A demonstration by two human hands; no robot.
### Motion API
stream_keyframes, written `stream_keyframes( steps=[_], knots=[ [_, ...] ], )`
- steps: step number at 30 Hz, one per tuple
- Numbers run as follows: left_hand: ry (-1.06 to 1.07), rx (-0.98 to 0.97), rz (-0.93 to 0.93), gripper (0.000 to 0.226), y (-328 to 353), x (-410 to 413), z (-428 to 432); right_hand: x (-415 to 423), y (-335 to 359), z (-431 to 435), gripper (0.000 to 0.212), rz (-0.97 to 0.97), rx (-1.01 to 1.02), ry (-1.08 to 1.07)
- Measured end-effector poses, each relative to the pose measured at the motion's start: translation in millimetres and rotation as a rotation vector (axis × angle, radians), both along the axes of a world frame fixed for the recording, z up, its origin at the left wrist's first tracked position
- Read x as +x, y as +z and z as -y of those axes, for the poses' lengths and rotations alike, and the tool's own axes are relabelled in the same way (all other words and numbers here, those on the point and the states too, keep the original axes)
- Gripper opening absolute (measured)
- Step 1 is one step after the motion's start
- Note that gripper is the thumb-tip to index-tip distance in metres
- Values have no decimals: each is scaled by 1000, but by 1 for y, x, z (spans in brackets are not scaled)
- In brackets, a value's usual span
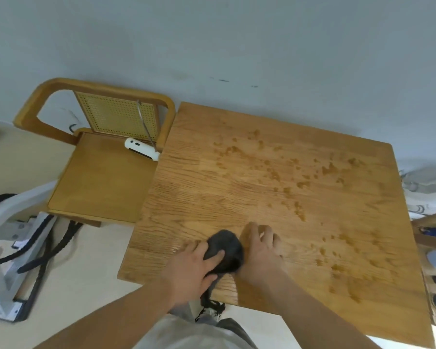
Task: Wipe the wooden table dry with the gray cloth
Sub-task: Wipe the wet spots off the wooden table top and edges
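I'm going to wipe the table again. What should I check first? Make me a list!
1. Holding the gray cloth: ok, the left hand grips it on the wooden table.
2. Cloth spread flat: not ok, it is bunched up.
3. The right hand out of the way: not ok, it rests on the table right beside the cloth.
4. Table dry: not ok, many drops sit on the far and right parts.
5. Cloth dry enough to soak up more: cannot tell.

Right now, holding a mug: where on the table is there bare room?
On the wooden table, the left strip beside the chair is bare. Droplets speckle the middle and right; left hand, right hand and gray cloth crowd the near edge.
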State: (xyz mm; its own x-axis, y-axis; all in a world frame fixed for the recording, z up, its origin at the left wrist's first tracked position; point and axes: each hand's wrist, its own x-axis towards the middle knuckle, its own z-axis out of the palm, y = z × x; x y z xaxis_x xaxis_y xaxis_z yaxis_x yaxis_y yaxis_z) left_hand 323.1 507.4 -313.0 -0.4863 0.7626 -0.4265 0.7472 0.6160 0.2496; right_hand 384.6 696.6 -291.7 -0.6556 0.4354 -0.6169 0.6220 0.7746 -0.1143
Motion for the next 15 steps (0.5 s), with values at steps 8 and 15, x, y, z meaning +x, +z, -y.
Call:
stream_keyframes(
  steps=[8, 15],
  knots=[
    [620, -98, -97, 59, -11, -81, 28, -77, 3, -1, 135, -5, -53, 161],
    [81, 27, -84, 57, -15, -124, 43, -133, 0, 1, 128, 8, 2, 123]
  ],
)
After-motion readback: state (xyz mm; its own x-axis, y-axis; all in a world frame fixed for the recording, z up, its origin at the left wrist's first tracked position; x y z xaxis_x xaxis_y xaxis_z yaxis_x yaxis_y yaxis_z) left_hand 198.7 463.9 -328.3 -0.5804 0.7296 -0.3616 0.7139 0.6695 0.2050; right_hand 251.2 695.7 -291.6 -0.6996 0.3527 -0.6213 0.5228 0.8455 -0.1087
